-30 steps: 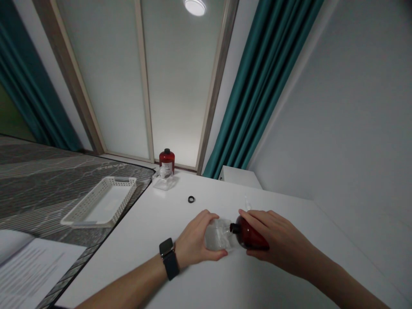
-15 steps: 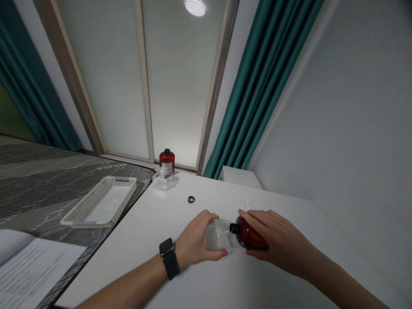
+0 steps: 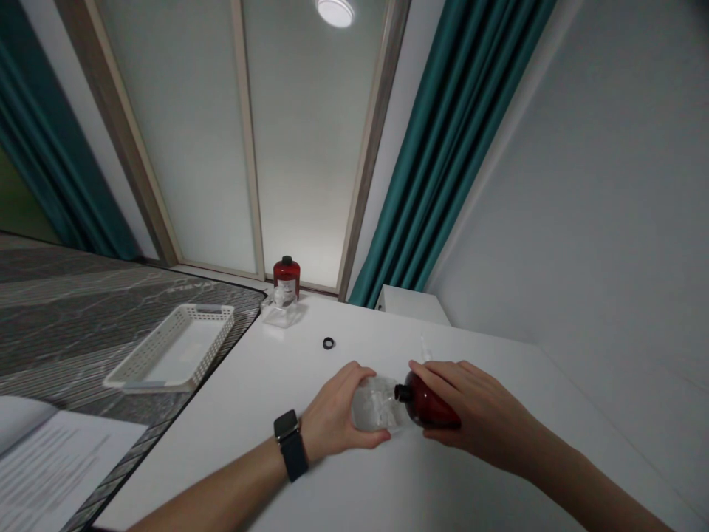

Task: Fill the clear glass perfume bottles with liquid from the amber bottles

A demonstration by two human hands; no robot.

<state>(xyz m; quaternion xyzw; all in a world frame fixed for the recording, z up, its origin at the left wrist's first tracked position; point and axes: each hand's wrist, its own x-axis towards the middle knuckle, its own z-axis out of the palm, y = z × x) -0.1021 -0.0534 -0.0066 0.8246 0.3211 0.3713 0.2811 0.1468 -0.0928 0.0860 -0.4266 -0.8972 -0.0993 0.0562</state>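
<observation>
My left hand (image 3: 337, 414) is wrapped round a clear bottle (image 3: 377, 405) above the white table. In my right hand (image 3: 470, 410) is a dark red bottle (image 3: 429, 405), tipped on its side with its black, uncapped neck pointing left. That neck is over the clear bottle's mouth end; whether the two touch, or whether liquid flows, I cannot tell. A black ring-shaped cap (image 3: 329, 343) lies on the table beyond my left hand. Behind my right hand a thin clear piece (image 3: 425, 349), perhaps a pump tube, shows only in part.
At the table's far left corner stand a red bottle (image 3: 286, 272) with a black cap and a clear container (image 3: 281, 312). A white basket (image 3: 149, 386) and an open booklet (image 3: 72, 462) lie on the grey surface at left. A white box (image 3: 414, 305) stands beyond the table's far edge.
</observation>
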